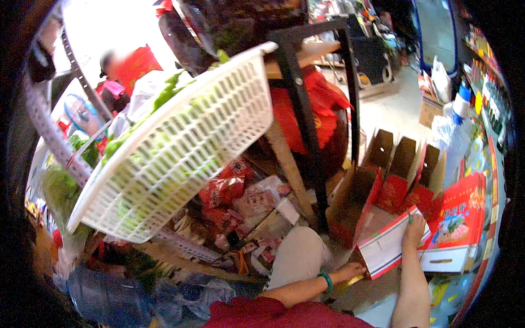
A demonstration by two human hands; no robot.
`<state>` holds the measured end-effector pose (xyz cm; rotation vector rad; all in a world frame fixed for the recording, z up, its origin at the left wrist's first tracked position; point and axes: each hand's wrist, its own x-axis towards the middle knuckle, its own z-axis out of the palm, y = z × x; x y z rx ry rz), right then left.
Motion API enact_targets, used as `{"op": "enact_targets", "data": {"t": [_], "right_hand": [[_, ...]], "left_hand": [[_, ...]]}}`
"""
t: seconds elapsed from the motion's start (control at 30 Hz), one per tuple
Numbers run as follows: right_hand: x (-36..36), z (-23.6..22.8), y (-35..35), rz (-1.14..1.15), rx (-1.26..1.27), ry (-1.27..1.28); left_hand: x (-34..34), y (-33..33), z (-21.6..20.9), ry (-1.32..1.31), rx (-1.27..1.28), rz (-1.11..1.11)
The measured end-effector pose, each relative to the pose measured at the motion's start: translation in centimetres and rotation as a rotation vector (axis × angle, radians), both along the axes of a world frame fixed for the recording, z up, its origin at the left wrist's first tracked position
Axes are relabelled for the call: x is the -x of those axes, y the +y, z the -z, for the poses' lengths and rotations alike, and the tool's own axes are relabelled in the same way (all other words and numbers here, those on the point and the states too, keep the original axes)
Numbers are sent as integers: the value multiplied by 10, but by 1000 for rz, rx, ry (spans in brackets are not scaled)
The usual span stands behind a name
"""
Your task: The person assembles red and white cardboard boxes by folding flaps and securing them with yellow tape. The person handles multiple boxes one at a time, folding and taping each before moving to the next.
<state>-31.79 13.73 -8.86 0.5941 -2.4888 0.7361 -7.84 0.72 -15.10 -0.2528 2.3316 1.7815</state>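
Observation:
My right hand (414,228) grips the upper right side of a flat white cardboard box (387,249) with red edges, its fingers closed over the rim. At the box's lower left edge, my left hand (350,271) has its fingers curled together against the cardboard; a green bangle (325,281) circles that wrist. Something small and yellow shows just under the left fingers, too blurred to name. Open brown-and-red cardboard cartons (394,191) stand just beyond the box. To its right lies a stack of red printed boxes (455,213) with a white side.
A white plastic basket (219,117) of green vegetables tilts high on the left. A black metal frame (309,120) rises in front of me. Red packets (224,188) lie heaped beneath the basket. Shelves of bottles (492,117) line the right. A person (112,82) is far left.

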Motion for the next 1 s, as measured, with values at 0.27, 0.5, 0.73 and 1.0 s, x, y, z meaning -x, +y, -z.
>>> {"op": "enact_targets", "data": {"t": [0.27, 0.5, 0.73, 1.0], "right_hand": [[17, 0, -23, 294, 177, -218], [8, -9, -26, 205, 466, -227], [-19, -8, -21, -38, 263, -231], [-118, -19, -34, -178, 136, -239]], "left_hand": [[0, -1, -16, -300, -152, -66], [-6, 0, -45, -311, -89, -178], [0, 0, -48, -285, 2, -113], [-2, 4, -8, -191, 40, -106]]}}
